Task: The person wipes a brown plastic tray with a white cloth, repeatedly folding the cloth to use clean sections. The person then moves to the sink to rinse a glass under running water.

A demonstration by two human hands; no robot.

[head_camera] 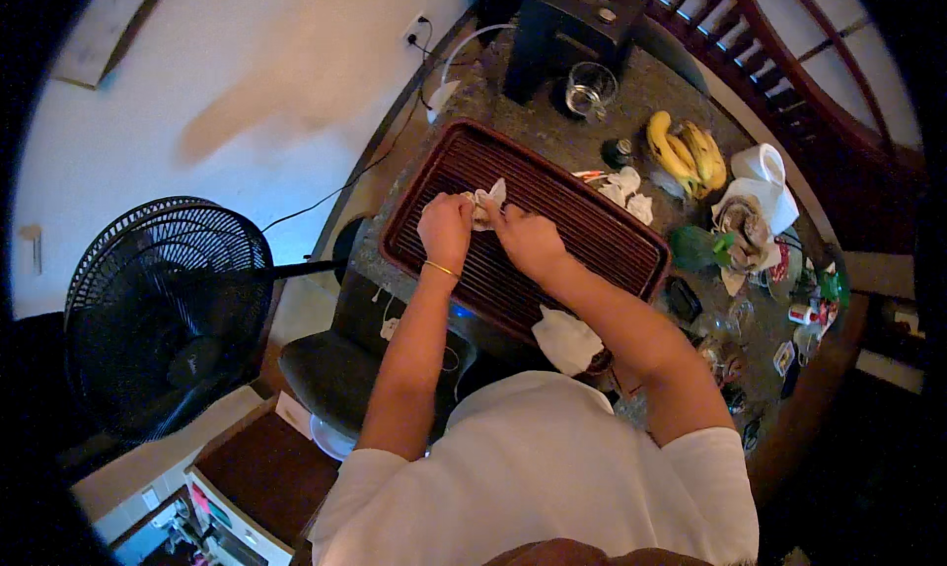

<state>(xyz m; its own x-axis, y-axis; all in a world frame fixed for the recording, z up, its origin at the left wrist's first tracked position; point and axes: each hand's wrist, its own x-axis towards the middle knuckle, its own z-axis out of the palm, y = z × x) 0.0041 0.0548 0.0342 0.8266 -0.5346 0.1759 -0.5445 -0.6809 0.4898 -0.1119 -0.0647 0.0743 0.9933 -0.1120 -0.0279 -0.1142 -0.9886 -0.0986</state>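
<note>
A dark red ribbed tray lies on a stone-look table in front of me. Over its left half, my left hand has its fingers closed on a crumpled white paper tissue; a thin gold-coloured bracelet is on that wrist. My right hand pinches the same tissue from the right side. Part of the tissue is hidden by the fingers. Another white paper or cloth lies at the tray's near edge, beside my right forearm. More crumpled tissues lie past the tray's far edge.
Bananas, a paper roll, a green bottle and a glass bowl stand beyond the tray. Small items crowd the table's right side. A black pedestal fan is at left, a dark chair near the table.
</note>
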